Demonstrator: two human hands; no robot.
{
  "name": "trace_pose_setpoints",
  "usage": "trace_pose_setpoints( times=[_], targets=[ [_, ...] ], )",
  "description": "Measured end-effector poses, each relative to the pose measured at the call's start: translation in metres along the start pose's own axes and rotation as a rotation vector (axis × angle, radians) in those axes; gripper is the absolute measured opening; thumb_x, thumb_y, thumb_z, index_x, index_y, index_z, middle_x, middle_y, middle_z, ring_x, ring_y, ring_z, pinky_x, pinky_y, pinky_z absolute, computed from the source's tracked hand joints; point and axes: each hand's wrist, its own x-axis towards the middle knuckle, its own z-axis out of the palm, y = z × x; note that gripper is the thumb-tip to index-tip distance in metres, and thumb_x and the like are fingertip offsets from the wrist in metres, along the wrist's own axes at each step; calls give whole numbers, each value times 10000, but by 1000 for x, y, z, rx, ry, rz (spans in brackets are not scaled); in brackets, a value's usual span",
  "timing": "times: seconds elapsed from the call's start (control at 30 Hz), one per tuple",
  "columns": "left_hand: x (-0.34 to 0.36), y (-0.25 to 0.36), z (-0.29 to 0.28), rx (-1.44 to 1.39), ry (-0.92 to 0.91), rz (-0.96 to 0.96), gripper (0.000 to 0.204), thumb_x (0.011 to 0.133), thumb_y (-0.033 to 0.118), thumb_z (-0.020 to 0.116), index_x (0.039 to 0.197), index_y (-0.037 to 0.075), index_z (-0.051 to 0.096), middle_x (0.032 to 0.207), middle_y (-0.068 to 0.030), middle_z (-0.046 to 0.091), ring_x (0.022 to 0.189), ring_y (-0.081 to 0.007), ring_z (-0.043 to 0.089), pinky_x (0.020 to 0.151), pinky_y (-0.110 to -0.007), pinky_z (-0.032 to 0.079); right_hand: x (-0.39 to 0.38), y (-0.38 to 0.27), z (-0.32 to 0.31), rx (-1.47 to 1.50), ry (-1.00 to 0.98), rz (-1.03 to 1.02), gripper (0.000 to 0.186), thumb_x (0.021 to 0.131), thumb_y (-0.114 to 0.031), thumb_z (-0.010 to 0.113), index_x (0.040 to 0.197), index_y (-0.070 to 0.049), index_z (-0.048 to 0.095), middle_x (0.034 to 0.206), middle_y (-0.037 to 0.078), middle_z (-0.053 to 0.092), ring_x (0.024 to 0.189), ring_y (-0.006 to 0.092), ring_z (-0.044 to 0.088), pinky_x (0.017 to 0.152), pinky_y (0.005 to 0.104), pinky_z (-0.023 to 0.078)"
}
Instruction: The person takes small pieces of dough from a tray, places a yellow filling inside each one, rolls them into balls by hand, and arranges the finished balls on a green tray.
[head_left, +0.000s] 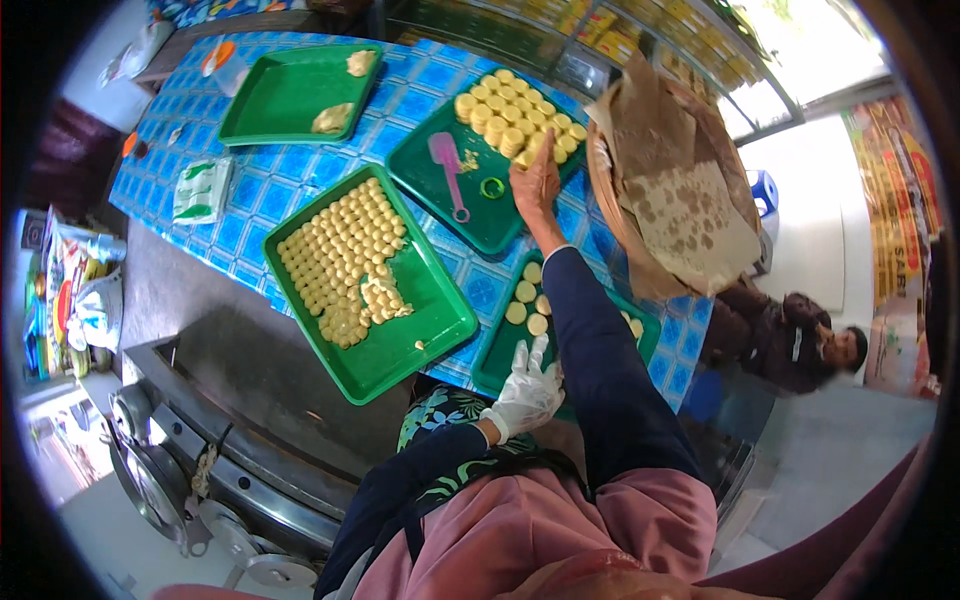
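Observation:
My bare right hand (538, 185) reaches to the near edge of stacked yellow dough discs (505, 105) in the dark green tray (420, 170). Its thumb and fingers close around discs at that edge. A pink plastic spatula (449, 165) and a green ring cutter (491, 187) lie in the same tray. Closer to my body, my left hand (525, 392), in a clear glove, has its fingers stretched over the near edge of a smaller green tray (487, 370). Pale dough discs (525, 292) are spread in that tray, partly hidden under my right forearm.
Left of my hands, a green tray (425, 345) holds rows of small dough balls (345, 255). Another green tray (290, 95) behind it has dough lumps. A round basket lined with brown paper (690, 205) borders the right side. A person (790, 335) is beyond it.

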Motion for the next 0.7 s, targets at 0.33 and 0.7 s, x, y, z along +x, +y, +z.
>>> trace_pose_setpoints(
  times=[0.33, 0.7],
  targets=[
    [14, 12, 24, -63, 27, -88, 591, 1034, 403, 473, 1551, 116, 476, 1604, -80, 443, 1482, -535, 291, 1188, -691, 214, -204, 58, -219, 807, -91, 566, 970, 833, -22, 816, 1627, -29, 257, 1020, 99, 685, 878, 152, 663, 749, 288, 564],
    [18, 22, 27, 33, 59, -53, 539, 1038, 376, 495, 1502, 104, 536, 1566, -67, 500, 1468, -556, 298, 1176, -696, 241, -320, 127, -270, -8, -100, 377, 955, 770, 8, 805, 1599, -31, 333, 1397, 211, 594, 1183, 417, 605, 974, 470, 526]
  ],
)
